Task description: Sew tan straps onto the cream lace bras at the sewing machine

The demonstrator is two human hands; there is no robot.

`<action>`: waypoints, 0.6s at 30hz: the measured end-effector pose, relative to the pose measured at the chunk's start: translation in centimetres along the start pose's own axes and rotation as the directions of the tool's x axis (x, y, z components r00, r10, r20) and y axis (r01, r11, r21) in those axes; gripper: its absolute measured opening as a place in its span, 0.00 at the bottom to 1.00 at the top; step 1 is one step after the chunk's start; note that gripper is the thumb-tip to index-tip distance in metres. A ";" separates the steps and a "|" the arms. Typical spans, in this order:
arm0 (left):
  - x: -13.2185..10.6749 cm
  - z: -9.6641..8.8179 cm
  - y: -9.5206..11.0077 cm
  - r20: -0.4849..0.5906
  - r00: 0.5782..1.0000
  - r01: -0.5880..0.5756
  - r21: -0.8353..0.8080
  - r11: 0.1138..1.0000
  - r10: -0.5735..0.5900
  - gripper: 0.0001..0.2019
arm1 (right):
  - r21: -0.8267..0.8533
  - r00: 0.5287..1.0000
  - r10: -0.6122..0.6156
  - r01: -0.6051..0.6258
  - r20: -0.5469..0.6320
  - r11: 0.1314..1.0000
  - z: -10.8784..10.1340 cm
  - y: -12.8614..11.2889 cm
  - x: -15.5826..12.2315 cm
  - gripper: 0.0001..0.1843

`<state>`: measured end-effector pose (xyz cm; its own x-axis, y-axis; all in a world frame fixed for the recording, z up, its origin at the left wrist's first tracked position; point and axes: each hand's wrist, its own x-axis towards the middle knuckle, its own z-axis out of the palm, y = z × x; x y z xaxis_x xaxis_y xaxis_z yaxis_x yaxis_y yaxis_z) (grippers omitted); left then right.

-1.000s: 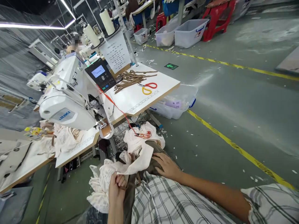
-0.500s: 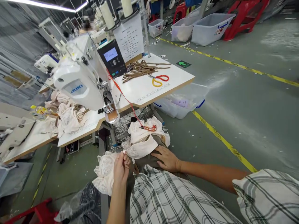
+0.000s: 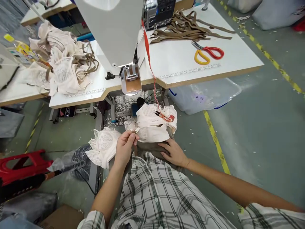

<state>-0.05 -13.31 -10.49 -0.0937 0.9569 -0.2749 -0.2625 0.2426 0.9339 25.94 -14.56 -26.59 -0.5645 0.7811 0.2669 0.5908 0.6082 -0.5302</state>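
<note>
Between thumb and fingertips, my left hand (image 3: 126,143) pinches the edge of a cream lace bra (image 3: 153,134) above my lap. My right hand (image 3: 175,153) lies on the dark cloth over my thigh, fingers spread, just below the bra's right end. More cream bra pieces (image 3: 147,114) lie on my knee beyond it. On them rest small thread snips (image 3: 166,117) with red-wrapped handles, tied to a red cord (image 3: 148,51). Another lace bra (image 3: 105,143) sits over my other thigh, left of my left hand.
A sewing machine (image 3: 111,28) stands on the white table (image 3: 176,71) ahead. On the table are red-and-yellow scissors (image 3: 206,53), brown straps (image 3: 181,30) and a pile of bras (image 3: 64,63). A clear plastic bin (image 3: 205,95) is below. A red stool (image 3: 23,165) stands at left.
My view has tilted down and come nearer the table. The left hand keeps its pinch on the bra, and the right hand stays resting on the thigh.
</note>
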 end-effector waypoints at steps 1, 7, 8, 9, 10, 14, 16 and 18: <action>0.2 0.0 -0.1 0.003 1.000 0.001 0.012 1.000 -0.001 0.10 | 0.008 1.000 0.007 -0.008 0.015 1.000 -1.1 0.6 0.7 0.16; 1.5 -0.3 -0.7 -0.002 0.999 0.041 -0.047 0.998 -0.041 0.11 | -0.099 0.900 0.265 -0.316 -0.346 0.943 -11.3 9.3 11.4 0.15; 1.7 -0.3 -0.7 -0.019 0.998 0.056 -0.076 0.996 -0.057 0.12 | -0.106 0.829 0.320 -0.408 -0.458 0.907 -13.3 10.9 13.8 0.16; 1.9 -0.4 -0.6 -0.042 0.996 0.077 -0.107 0.991 -0.082 0.12 | -0.130 0.797 0.325 -0.445 -0.509 0.886 -15.3 12.3 16.1 0.17; 2.2 -0.5 -0.4 -0.070 0.992 0.097 -0.139 0.986 -0.107 0.12 | -0.163 0.785 0.316 -0.461 -0.533 0.872 -17.1 13.7 18.3 0.17; 3.7 -1.4 0.6 -0.124 0.975 0.141 -0.285 0.948 -0.182 0.14 | -0.284 0.755 0.405 -0.597 -0.515 0.751 -22.5 17.8 24.3 0.19; 4.6 -1.8 1.6 -0.135 0.967 0.156 -0.359 0.920 -0.217 0.16 | -0.306 0.732 0.461 -0.649 -0.502 0.697 -23.9 19.2 25.9 0.19; 5.3 -2.0 2.7 -0.151 0.962 0.151 -0.398 0.905 -0.227 0.17 | -0.313 0.707 0.531 -0.693 -0.467 0.649 -24.7 20.1 27.3 0.20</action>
<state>-3.21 -7.89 -9.85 -0.1754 0.8416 -0.5109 -0.6336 0.3007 0.7129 36.65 22.49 -10.14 0.1834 0.9414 0.2831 0.9552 -0.1026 -0.2776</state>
